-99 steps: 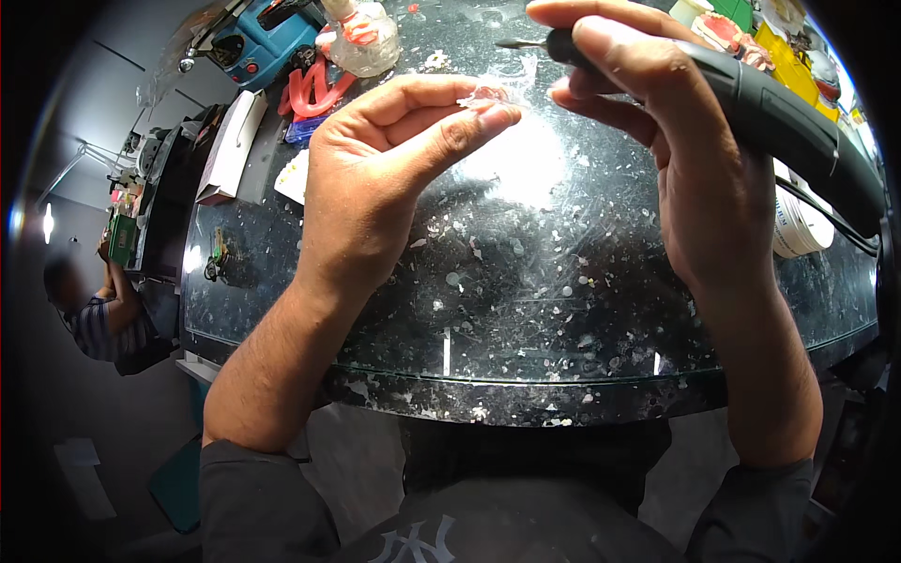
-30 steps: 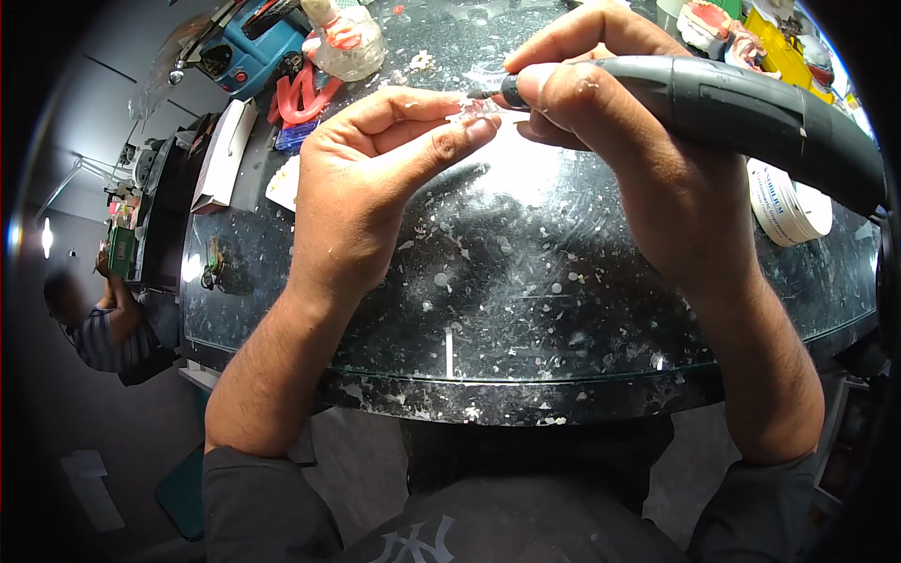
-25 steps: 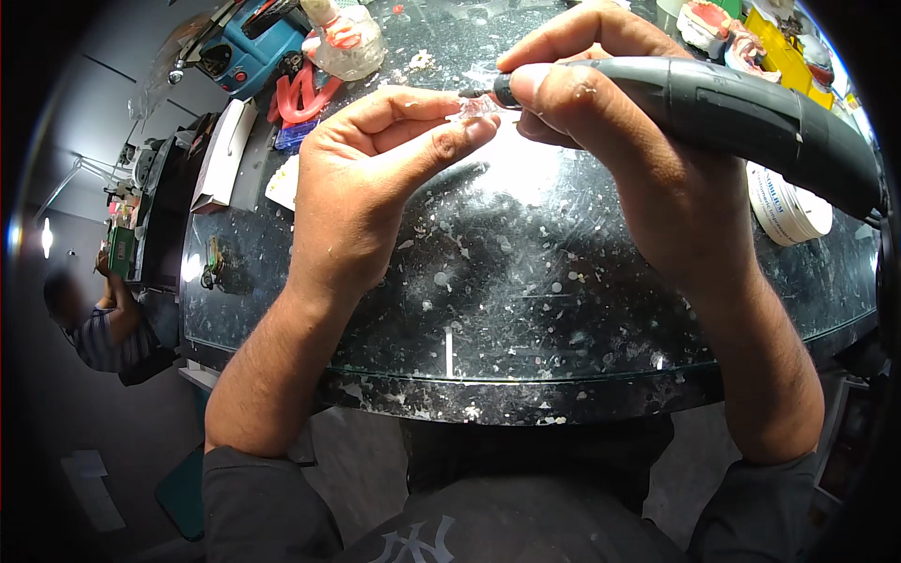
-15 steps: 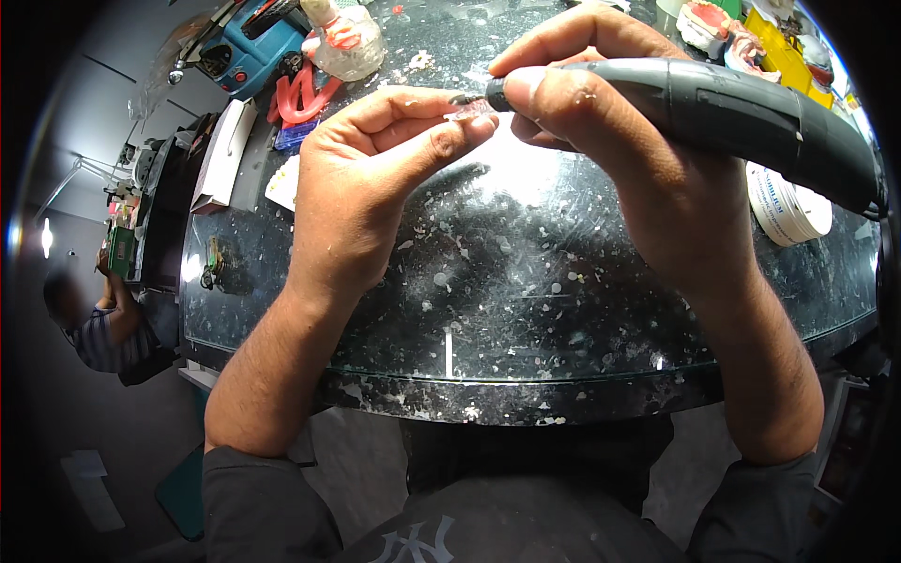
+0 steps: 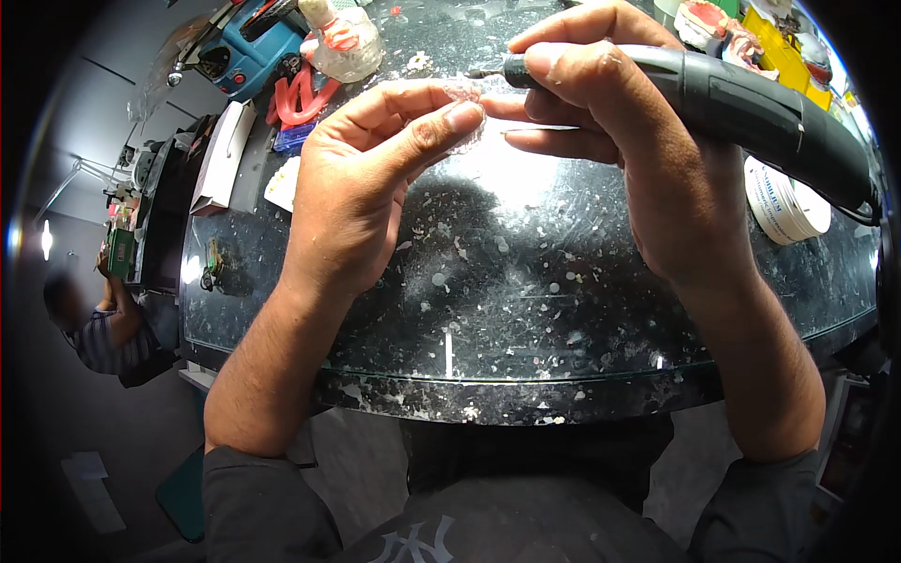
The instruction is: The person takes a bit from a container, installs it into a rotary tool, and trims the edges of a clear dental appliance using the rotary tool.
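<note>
At the far left, a seated co-worker in a striped top handles a green box. Next come a white elongated carton, a blue apparatus with a red button, a bent coral-red strip and a rounded glass vessel with reddish material about its neck. The left hand is raised over the black, white-speckled tabletop, its grip closed, thumb against fingers, on a small clear piece at the fingertips. Just above this piece, the thin bur points left; whether the two touch cannot be told. The bur projects from a black rotary handpiece, which the right hand holds in a closed grip near its front end, the lower fingers extended toward the clear piece. Farther right lie a dental cast with a pink-red area, a white tub beside the right wrist, and a yellow tray behind.
</note>
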The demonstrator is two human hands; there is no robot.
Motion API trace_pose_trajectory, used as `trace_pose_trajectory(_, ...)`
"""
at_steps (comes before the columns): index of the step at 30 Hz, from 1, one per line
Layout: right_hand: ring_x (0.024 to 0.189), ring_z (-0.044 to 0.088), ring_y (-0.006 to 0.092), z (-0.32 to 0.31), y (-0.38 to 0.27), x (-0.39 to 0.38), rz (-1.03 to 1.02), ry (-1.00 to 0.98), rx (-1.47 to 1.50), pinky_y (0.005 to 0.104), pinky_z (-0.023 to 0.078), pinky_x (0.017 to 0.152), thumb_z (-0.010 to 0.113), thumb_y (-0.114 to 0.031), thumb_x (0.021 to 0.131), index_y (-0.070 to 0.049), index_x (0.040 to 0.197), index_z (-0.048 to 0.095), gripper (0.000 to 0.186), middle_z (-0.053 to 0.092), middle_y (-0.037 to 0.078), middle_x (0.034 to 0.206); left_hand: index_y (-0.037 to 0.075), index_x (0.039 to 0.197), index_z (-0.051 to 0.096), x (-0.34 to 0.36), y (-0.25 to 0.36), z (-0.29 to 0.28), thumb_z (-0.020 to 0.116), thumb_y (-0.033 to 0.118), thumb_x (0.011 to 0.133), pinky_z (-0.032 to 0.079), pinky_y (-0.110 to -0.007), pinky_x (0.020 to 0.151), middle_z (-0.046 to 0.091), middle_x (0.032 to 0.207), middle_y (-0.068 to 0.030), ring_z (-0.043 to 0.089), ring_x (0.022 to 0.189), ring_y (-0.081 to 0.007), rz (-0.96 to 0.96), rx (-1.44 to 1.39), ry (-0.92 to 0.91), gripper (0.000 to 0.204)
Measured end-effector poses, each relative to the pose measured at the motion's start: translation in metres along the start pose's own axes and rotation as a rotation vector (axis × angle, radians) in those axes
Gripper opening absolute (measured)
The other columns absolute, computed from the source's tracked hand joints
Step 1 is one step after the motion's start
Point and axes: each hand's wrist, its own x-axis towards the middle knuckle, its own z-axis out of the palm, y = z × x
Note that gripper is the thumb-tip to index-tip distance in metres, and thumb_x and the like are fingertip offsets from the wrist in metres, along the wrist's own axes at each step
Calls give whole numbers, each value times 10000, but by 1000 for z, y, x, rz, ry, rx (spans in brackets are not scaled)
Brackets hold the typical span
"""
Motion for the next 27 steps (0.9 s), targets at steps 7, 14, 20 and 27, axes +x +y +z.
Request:
trace_pose_trajectory(7,969,626,126,-2,-2,-1,-3,-10,-14,254,511,876,697,-46,840,-48,1130,600,306,636,48,1007,-15,1021,680,0,1,0,713,92,846,487,-273,899,693,1003,-106,645,947,-141,5,69,3,207)
trace_pose_trajectory(14,974,626,127,-5,-3,-4,-2,-17,-28,254,508,880,698,-51,841,-52,1130,603,305,637,47,1012,-16,999,690,-3,5,1,710,98,848,497,-272,879,703,977,-106,654,922,-135,-16,74,3,190)
trace_pose_trajectory(20,979,626,128,-4,-3,-5,2,-21,-39,254,506,883,699,-56,842,-56,1130,605,303,637,47,1016,-17,977,692,-5,8,4,707,82,848,526,-264,825,712,934,-111,672,856,-138,12,148,14,163)
trace_pose_trajectory(27,984,626,129,-6,-5,-12,7,-27,-52,254,503,887,700,-62,842,-60,1130,608,302,638,46,1021,-48,981,676,-6,9,4,699,48,848,532,-276,851,709,941,-132,678,883,-155,21,176,10,166)
